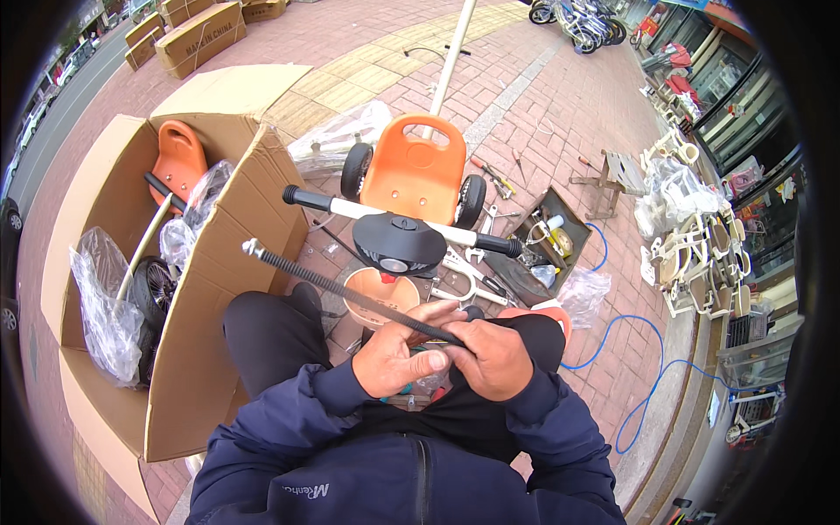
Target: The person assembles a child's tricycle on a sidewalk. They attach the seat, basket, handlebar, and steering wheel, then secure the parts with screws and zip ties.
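A long, dark, ribbed rod (337,290) with a silver threaded tip slants up to the left in front of me. My right hand (496,357) is closed round its lower end. Across the fingers of my left hand (389,354) lies the rod; those fingers are stretched out and the thumb stands apart. Just beyond is a child's ride-on vehicle with an orange seat (413,179), black wheels and a white handlebar (350,208) with black grips. A black lamp housing (398,242) sits at the handlebar's middle. Below it, an orange tub (372,297) is partly hidden by the rod.
On my left stands an open cardboard box (214,289) holding another orange seat (178,162), a wheel and plastic wrap. To the right are a toolbox (551,241), loose wrenches (475,254), a blue hose (658,376) and a stack of white parts (700,262). A small stool (617,175) stands behind.
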Demonstrator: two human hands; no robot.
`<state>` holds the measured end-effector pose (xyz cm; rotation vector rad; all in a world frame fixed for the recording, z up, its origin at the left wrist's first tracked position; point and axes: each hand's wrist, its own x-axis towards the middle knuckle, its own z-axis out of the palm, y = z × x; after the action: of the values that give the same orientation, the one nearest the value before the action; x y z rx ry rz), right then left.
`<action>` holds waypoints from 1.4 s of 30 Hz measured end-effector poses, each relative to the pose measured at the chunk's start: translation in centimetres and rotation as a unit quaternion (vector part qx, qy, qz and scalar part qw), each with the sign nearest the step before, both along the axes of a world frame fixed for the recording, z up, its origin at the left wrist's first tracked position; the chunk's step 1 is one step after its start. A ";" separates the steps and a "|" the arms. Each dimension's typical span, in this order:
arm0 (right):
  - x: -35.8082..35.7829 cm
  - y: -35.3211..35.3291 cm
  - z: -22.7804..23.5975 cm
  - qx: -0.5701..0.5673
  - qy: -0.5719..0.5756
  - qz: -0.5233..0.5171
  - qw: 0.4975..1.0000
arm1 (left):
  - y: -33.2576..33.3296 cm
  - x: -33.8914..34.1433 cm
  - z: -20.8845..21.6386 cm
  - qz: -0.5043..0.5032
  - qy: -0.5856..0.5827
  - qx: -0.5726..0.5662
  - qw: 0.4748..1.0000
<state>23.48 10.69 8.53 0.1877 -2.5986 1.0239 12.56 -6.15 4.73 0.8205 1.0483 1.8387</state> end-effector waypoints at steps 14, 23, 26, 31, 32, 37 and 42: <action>-2.5 5.2 -5.0 -0.174 0.066 -0.261 0.947 | -28.8 -10.8 5.8 0.595 0.160 -0.308 0.725; -4.4 5.5 -7.4 -0.283 -0.088 -0.213 0.931 | -29.3 -10.2 1.9 0.460 0.359 -0.666 0.465; -5.0 5.3 -7.9 -0.310 -0.133 -0.200 0.920 | -27.6 -10.7 2.5 0.377 0.375 -0.728 0.433; -6.2 5.9 -8.9 -0.390 -0.116 -0.085 0.909 | -27.2 -12.5 2.1 0.353 0.374 -0.754 0.409; -6.5 6.0 -9.2 -0.413 -0.121 -0.084 0.899 | -27.7 -13.3 2.2 0.357 0.365 -0.761 0.401; -7.5 6.7 -10.3 -0.528 -0.121 -0.059 0.838 | -30.0 -17.3 2.9 0.364 0.344 -0.757 0.420; -7.7 7.1 -11.2 -0.567 -0.107 -0.045 0.815 | -32.0 -21.9 3.5 0.385 0.328 -0.750 0.426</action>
<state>15.73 17.83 -2.67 -0.3640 -1.6678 2.4077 -9.29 -38.11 8.27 -0.3048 3.1103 0.1684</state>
